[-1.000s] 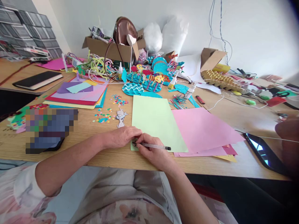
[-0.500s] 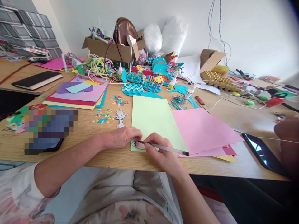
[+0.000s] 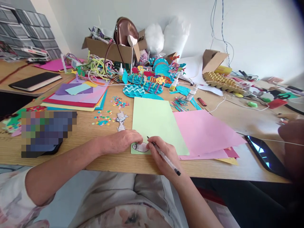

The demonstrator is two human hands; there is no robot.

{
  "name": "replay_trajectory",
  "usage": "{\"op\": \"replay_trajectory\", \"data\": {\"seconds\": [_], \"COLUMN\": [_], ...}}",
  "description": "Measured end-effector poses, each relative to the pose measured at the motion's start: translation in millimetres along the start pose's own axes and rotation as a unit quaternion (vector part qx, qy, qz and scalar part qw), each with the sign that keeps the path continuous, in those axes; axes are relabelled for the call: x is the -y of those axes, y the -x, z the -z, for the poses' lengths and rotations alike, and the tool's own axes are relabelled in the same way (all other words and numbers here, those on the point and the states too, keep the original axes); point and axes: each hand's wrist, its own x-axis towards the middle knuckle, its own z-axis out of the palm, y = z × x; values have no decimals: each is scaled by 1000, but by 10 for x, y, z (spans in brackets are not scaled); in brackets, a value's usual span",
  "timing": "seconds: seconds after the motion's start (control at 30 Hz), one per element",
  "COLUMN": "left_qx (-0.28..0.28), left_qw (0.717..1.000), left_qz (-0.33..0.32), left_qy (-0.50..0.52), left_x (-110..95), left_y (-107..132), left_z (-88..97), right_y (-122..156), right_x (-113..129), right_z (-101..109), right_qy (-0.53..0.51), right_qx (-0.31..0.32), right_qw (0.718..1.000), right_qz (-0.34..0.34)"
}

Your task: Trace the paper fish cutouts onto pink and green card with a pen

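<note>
A pale green sheet of paper lies on the wooden table in front of me. On its near left corner rests a small grey fish cut-out. My left hand presses down on the fish's upper edge with curled fingers. My right hand is closed round a clear pen, whose tip touches the green sheet just right of the fish. A pink sheet overlaps the green one on the right.
A second grey cut-out and coloured confetti lie left of the green sheet. A stack of coloured paper, teal paper craft pieces, glue bottles, cardboard boxes and a black phone crowd the table.
The pen has swung from lying sideways to pointing back toward me, its tip moving from the fish's left end round to its right side. The left hand stays put.
</note>
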Motion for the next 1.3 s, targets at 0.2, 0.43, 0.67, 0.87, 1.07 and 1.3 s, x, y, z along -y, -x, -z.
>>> {"op": "replay_trajectory", "data": {"seconds": [0.2, 0.43, 0.67, 0.87, 1.07, 1.3], "left_qx": [-48, -160, -194, -241, -258, -262], "left_qw": [980, 940, 929, 913, 907, 904], "left_qz": [-38, 95, 163, 160, 163, 160], "left_qy": [-190, -286, -271, -288, -290, -298], "left_x": [-534, -746, -723, -750, -759, -742], "left_y": [122, 108, 86, 107, 96, 84], "left_z": [-164, -603, -756, -856, -884, -914], "right_y": [-1, -34, -80, -279, -442, -522], "right_x": [-4, -22, -25, 81, 67, 49], "right_z": [28, 51, 114, 140, -9, -46], "right_qy": [36, 20, -6, -172, -263, -263], "right_qx": [15, 46, 83, 124, 162, 226], "right_qw": [999, 998, 995, 977, 950, 937], "right_qz": [25, 47, 53, -12, -47, -51]}}
